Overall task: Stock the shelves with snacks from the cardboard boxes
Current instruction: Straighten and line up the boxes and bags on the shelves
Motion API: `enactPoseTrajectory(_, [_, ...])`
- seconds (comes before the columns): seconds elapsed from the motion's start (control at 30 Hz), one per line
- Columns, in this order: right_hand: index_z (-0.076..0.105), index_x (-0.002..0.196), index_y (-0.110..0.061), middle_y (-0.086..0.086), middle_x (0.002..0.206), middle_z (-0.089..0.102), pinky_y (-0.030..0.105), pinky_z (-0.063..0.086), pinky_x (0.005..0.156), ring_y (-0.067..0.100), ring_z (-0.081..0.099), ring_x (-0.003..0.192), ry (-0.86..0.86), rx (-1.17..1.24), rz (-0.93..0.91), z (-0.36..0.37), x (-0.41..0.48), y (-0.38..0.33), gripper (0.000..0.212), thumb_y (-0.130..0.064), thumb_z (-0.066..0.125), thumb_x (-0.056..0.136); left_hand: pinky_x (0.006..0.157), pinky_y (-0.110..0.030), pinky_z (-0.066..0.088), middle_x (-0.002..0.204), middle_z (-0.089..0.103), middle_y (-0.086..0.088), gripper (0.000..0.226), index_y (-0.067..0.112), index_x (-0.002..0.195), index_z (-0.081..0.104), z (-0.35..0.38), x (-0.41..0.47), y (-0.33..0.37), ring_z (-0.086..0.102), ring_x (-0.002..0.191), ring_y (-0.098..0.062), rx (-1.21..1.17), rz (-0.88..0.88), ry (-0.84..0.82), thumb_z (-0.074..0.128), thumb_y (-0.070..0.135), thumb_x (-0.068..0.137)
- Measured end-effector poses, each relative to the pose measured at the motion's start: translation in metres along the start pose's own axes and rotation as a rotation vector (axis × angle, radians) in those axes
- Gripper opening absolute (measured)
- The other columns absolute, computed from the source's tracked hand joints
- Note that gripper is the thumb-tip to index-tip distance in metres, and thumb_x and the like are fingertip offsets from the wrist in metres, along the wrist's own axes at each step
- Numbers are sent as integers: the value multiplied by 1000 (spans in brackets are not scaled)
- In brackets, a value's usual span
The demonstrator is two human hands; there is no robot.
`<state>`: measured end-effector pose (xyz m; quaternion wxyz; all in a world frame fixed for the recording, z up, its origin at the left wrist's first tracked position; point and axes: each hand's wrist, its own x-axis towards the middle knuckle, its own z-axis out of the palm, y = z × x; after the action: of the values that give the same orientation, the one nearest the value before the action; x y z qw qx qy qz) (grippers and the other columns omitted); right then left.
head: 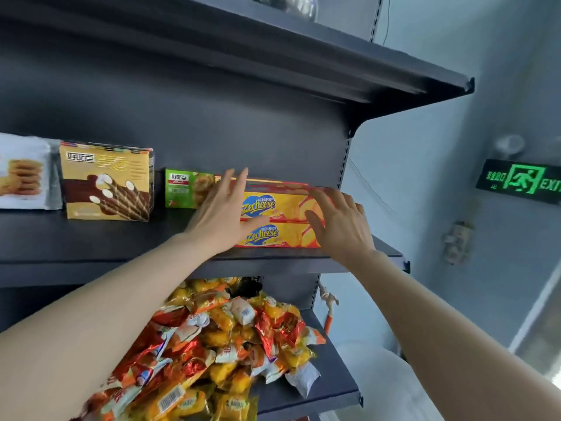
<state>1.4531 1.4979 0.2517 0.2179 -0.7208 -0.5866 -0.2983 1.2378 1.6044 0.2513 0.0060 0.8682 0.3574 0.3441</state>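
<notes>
1. On the middle shelf (91, 238), in the head view, the Zecheese stack (282, 220) lies close to the front lip. The left hand (221, 214) and right hand (340, 226) are both spread flat with straight fingers, one against each end of the stack, pressing rather than gripping.
2. Risk: an uneven push could probably slide the upper box off the lower one, or skew the stack towards the lip.
3. Risk: the left fingertips reach over the green snack box (182, 189) just left of the stack, so a sweep could knock it.
4. Risk: below the stack, the pile of wrapped snacks (227, 344) crowds its shelf's front and may spill if an arm brushes it.
5. Count:
   - two Zecheese boxes
   - one green box
   - one wafer-roll box (106, 180) further left
   - one white biscuit bag (24, 171) beyond that
   - wrapped snacks too many to count
   - no cardboard boxes in view
</notes>
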Motion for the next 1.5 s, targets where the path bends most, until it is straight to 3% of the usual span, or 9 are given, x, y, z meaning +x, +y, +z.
enactPoseTrajectory(0.2, [51, 140, -31, 2, 140, 52, 47, 38, 103, 33, 49, 126, -89, 73, -47, 4, 70, 5, 52, -55, 26, 101, 120, -42, 16, 166, 10, -6, 75, 18, 159, 5, -3, 42, -21, 13, 152, -24, -123, -224, 57, 22, 60, 100])
enactPoseTrajectory(0.4, [44, 142, -34, -5, 149, 44, 49, 35, 112, 25, 38, 140, -451, 141, -99, 37, 132, -21, 43, -47, 23, 107, 120, -45, 22, 162, 24, -5, 66, 25, 158, 19, 29, 60, -83, 25, 148, -29, -447, -594, -170, 17, 60, 101])
enactPoseTrajectory(0.67, [30, 153, -39, -6, 163, 28, 43, 22, 121, 23, 29, 148, -749, 180, 13, 49, 184, -55, 56, -62, 25, 102, 101, -28, 32, 146, 51, 0, 80, 30, 153, 27, 52, 94, -101, 47, 135, -23, -792, -511, -294, 14, 75, 87])
enactPoseTrajectory(0.93, [15, 155, -40, -3, 166, 15, 64, 16, 117, 28, 16, 152, -792, 42, -6, 83, 190, -59, 61, -66, 16, 99, 90, -33, 49, 134, 60, -8, 90, 29, 153, 18, 79, 118, -104, 64, 113, -20, -1104, -567, -264, 27, 82, 80])
enactPoseTrajectory(1.07, [15, 155, -39, -3, 164, 18, 65, 16, 116, 28, 19, 151, -764, 9, 20, 80, 185, -41, 60, -65, 16, 100, 97, -45, 53, 133, 61, -8, 101, 32, 153, 15, 92, 124, -94, 69, 107, -21, -1208, -550, -310, 36, 87, 71])
enactPoseTrajectory(1.17, [18, 154, -39, -1, 163, 21, 64, 18, 116, 29, 22, 150, -753, 18, 32, 79, 184, -33, 59, -64, 16, 101, 100, -48, 51, 133, 61, -9, 111, 31, 153, 21, 95, 125, -85, 68, 109, -25, -1144, -547, -292, 34, 96, 64])
enactPoseTrajectory(1.3, [23, 153, -39, -2, 162, 26, 62, 19, 117, 27, 26, 148, -726, 66, 69, 79, 183, -33, 62, -68, 16, 99, 113, -51, 35, 156, 32, -16, 113, 22, 152, 29, 90, 128, -85, 43, 137, -35, -827, -626, -166, 24, 97, 67])
enactPoseTrajectory(1.4, [26, 152, -39, 0, 161, 30, 61, 19, 116, 28, 29, 147, -710, 77, 77, 76, 182, -34, 60, -67, 18, 99, 100, -47, 51, 124, 67, -10, 119, 22, 143, 41, 89, 129, -83, 70, 104, -24, -1047, -601, -278, 33, 101, 56])
enactPoseTrajectory(1.5, [28, 152, -37, 2, 159, 32, 61, 18, 117, 30, 31, 146, -697, 96, 99, 70, 178, -37, 59, -65, 19, 100, 97, -51, 52, 131, 63, -11, 125, 32, 153, 22, 126, 138, -107, 70, 104, -28, -1148, -647, -348, 41, 103, 53])
